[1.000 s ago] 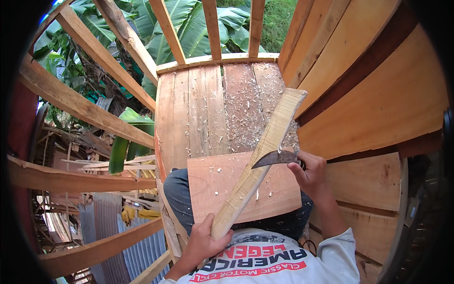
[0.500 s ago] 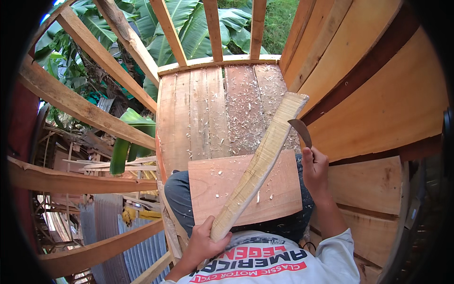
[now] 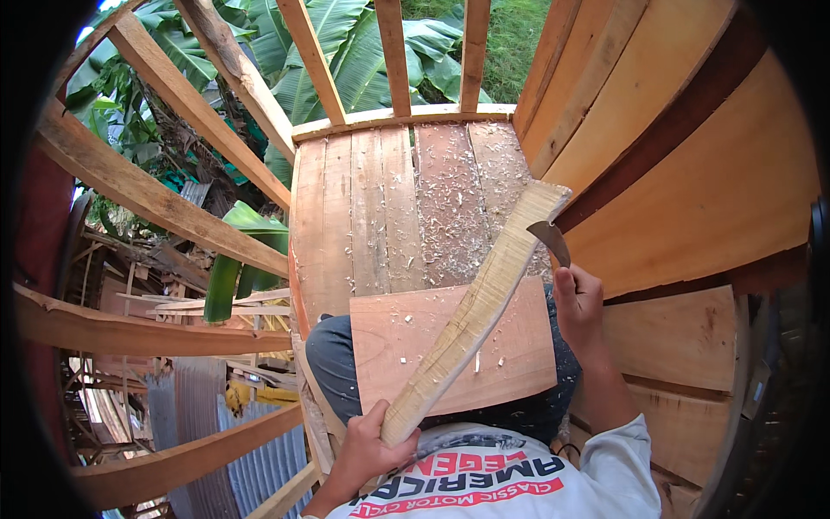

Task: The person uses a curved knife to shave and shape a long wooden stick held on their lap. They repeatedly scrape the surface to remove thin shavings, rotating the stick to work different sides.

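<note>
A long pale piece of wood (image 3: pixel 471 311) slants up from my lap toward the far right. My left hand (image 3: pixel 378 441) is closed round its near end. My right hand (image 3: pixel 577 303) grips a knife with a curved dark blade (image 3: pixel 550 240); the handle is hidden inside my fingers. The blade lies against the right edge of the wood, close to its far end. Under the wood, a flat reddish board (image 3: pixel 415 346) rests across my thighs, with a few small chips on it.
Shavings (image 3: pixel 458 199) are scattered over the plank floor (image 3: pixel 337 208). Wooden rails (image 3: pixel 164 216) stand at the left and far side, with banana leaves (image 3: pixel 337 60) beyond. A plank wall (image 3: pixel 692 173) rises close on my right. Corrugated metal sheets (image 3: pixel 259 450) lie outside, lower left.
The far end of the wood has shifted slightly down and right in view. The knife has stayed near the same edge, its blade tilted a little differently. Both hands keep their grips.
</note>
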A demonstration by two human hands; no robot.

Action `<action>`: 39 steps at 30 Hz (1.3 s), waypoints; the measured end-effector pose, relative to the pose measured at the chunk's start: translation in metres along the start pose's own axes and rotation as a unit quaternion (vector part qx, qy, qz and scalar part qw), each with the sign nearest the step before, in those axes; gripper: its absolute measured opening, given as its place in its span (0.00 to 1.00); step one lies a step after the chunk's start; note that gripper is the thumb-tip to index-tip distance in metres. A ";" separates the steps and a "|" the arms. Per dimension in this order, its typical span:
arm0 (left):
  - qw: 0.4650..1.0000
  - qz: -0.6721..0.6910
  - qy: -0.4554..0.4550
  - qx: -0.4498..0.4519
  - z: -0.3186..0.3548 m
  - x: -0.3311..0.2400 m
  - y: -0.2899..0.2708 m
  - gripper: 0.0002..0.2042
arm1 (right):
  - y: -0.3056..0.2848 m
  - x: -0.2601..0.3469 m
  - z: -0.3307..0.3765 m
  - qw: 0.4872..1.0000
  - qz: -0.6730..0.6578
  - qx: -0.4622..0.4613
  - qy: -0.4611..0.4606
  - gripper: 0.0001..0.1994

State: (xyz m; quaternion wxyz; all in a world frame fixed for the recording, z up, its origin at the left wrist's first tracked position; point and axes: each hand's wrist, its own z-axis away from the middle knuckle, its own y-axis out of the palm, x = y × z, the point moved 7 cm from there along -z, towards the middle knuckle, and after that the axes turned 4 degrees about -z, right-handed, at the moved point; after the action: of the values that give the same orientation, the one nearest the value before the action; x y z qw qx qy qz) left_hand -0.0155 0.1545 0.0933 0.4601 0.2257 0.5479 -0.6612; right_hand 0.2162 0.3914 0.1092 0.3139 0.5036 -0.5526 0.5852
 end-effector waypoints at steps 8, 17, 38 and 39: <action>1.000 -0.019 0.010 -0.006 -0.007 0.002 0.000 0.17 | 0.007 0.013 -0.003 0.998 0.060 0.019 -0.018 0.18; 1.000 -0.023 0.003 -0.003 -0.008 0.008 0.005 0.17 | 0.023 0.019 0.022 0.972 0.166 0.062 -0.157 0.20; 0.999 0.041 -0.009 0.033 -0.004 0.013 0.009 0.17 | 0.018 0.012 0.007 0.992 0.105 0.045 -0.055 0.16; 0.998 0.044 -0.001 0.034 -0.005 0.014 0.011 0.17 | 0.021 0.018 0.014 0.988 0.121 0.038 -0.086 0.16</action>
State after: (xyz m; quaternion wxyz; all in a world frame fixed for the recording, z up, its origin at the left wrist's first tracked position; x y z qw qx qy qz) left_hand -0.0137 0.1540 0.0749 0.4814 0.2645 0.5140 -0.6588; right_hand 0.1951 0.3708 0.1176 0.1729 0.4925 -0.6122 0.5940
